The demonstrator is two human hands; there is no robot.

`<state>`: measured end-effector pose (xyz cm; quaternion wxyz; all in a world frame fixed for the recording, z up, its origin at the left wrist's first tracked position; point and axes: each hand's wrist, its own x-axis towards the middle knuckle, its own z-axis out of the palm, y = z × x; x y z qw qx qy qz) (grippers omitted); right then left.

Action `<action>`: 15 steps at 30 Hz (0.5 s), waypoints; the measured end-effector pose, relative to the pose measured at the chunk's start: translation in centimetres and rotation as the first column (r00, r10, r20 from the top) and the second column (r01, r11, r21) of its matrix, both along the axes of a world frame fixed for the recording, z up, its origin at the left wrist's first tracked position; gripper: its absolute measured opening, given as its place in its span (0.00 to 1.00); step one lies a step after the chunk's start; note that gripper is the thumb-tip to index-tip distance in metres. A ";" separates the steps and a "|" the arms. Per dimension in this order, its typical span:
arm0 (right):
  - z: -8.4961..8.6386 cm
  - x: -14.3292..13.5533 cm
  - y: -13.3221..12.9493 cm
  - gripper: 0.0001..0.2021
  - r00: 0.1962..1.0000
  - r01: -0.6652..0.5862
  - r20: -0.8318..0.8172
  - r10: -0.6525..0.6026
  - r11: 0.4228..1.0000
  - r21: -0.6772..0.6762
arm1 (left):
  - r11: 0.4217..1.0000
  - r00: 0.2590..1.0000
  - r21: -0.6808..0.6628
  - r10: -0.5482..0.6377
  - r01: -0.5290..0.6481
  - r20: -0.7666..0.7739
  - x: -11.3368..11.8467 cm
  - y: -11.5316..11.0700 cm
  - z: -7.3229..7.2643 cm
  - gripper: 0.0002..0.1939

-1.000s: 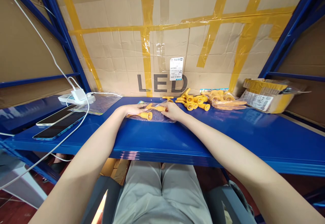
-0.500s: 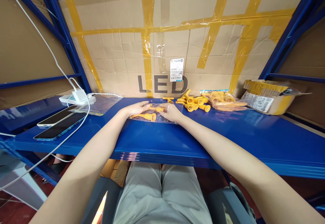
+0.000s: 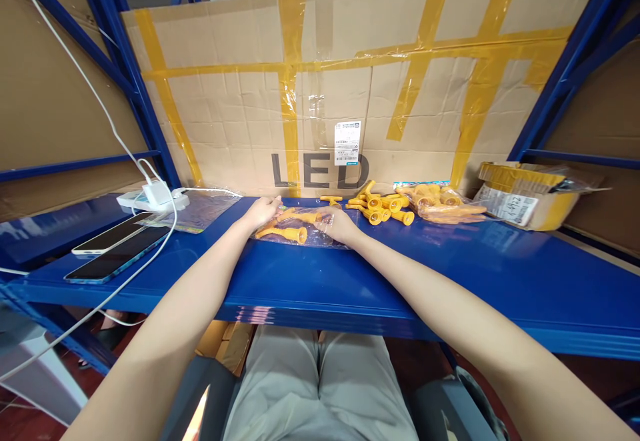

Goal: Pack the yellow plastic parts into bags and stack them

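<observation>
A clear plastic bag (image 3: 323, 238) lies on the blue shelf with a few yellow-orange plastic pieces in it, each with a thin stem and a flared, cup-like end. One such flared piece (image 3: 287, 233) shows plainly near the bag's front. My left hand (image 3: 263, 213) is closed on the bag's left end, fingertips at its far edge. At the right end, my right hand (image 3: 342, 226) is closed on the film, some fingers behind or inside it; I cannot tell which. Just beyond that hand sits a loose pile of the same flared pieces (image 3: 374, 215).
A filled bag of orange pieces (image 3: 440, 202) and a taped small carton (image 3: 530, 199) stand at right. Two phones (image 3: 117, 254), a power strip (image 3: 133, 201) and a white cable (image 3: 173, 217) lie left. A taped cardboard sheet (image 3: 240, 114) closes the back of the blue shelf (image 3: 320, 281).
My left hand has drawn back slightly left and away from the pieces, so more of them shows in the bag. My right hand stays at the bag's right end. The view has tilted slightly.
</observation>
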<state>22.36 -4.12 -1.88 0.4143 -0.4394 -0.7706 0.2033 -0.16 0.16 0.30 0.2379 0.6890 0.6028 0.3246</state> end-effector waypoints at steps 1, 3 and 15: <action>-0.1 0.0 0.1 0.13 1.000 0.001 -0.012 -0.002 1.000 -0.007 | 1.000 1.000 0.017 -0.006 0.007 -0.026 -0.1 0.0 0.0 0.28; -0.4 0.1 0.5 0.12 1.000 0.014 -0.027 -0.015 0.999 -0.032 | 0.999 0.997 0.041 -0.019 0.022 -0.074 -0.1 -0.1 0.1 0.28; -1.0 0.1 1.0 0.08 0.998 -0.029 -0.061 0.016 0.976 -0.216 | 0.993 0.882 0.110 0.080 -0.032 -0.463 0.4 -2.1 1.8 0.24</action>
